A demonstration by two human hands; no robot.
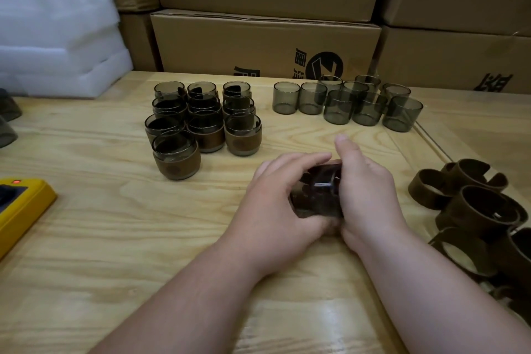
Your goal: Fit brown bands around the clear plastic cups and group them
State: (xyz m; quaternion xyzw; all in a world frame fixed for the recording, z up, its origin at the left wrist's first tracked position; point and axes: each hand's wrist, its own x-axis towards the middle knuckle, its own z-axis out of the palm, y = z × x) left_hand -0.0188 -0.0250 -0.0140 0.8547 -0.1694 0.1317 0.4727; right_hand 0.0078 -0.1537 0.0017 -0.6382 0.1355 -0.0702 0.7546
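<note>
- Both hands hold one cup (317,192) low over the surface (115,224), near its middle. The left hand (283,195) curls round the cup's left side and the right hand (370,192) wraps its right side, forefinger stretched forward.
- A dark band seems to sit on this cup, but blur and the fingers hide how far on it is.
- Risk, as I judge it: uneven pushing could seat the band crooked, or a hard squeeze could make the smooth cup slip out.
- The banded cups (201,123) stand packed together to the front left; a careless set-down could knock the nearest one over.
- The bare cups (347,103) stand at the back right, and the loose bands (474,210) lie heaped at the right edge.
- A yellow device (23,207), white foam (54,31) and cardboard boxes (264,43) ring the work; none blocks the way.
</note>
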